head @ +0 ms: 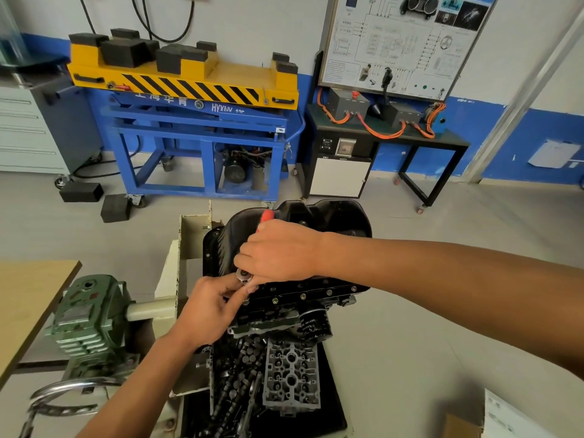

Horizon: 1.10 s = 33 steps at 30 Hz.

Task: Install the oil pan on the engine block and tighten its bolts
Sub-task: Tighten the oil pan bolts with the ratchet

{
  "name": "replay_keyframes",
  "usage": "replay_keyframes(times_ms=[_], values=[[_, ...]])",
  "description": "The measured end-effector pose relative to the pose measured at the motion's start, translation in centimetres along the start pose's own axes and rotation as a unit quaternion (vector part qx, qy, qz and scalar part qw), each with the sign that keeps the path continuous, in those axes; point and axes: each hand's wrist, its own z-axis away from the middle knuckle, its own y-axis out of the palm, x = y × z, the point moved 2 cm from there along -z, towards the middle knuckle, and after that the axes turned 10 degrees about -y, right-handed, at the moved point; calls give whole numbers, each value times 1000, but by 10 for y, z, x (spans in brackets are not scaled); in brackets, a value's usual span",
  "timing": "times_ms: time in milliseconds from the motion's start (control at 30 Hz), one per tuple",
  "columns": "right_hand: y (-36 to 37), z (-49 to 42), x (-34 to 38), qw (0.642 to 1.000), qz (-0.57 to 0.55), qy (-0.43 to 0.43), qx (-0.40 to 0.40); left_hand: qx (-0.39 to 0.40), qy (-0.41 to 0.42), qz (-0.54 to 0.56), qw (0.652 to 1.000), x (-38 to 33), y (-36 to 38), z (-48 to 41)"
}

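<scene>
The right hand [281, 251] grips a red-handled ratchet [267, 215] over the black oil pan [331, 216]; the left hand [215, 308] pinches its socket [244, 275], likely steadying it on the flange.

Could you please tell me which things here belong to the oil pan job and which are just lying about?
In the job: oil pan, its flange bolts, engine block, ratchet gripped by the right hand and pinched at its head by the left hand.
Lying about: cylinder head, camshafts, green gearbox, blue lift table, foam blocks.
</scene>
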Motion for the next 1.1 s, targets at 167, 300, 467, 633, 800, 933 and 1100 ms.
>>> replay_keyframes(times_ms=[167,300,467,633,800,933,1100], values=[[10,1,7,999,1,33,-9,-19,4,-18,1000,0,3,1],[11,3,12,997,-4,65,-36,-19,-3,-18,1000,-1,3,1],[11,7,22,993,22,105,-52,-29,-4,-17,999,0,5,3],[11,9,30,988,-6,150,-48,-43,-10,-37,998,4,7,5],[7,13,29,984,-46,162,-60,-13,-10,-16,1000,-1,4,3],[-1,16,21,981,-56,171,-77,0,2,-3,1000,-9,-5,-7],[-13,9,17,972,-64,209,-85,8,12,10,1000,-5,-18,-12]])
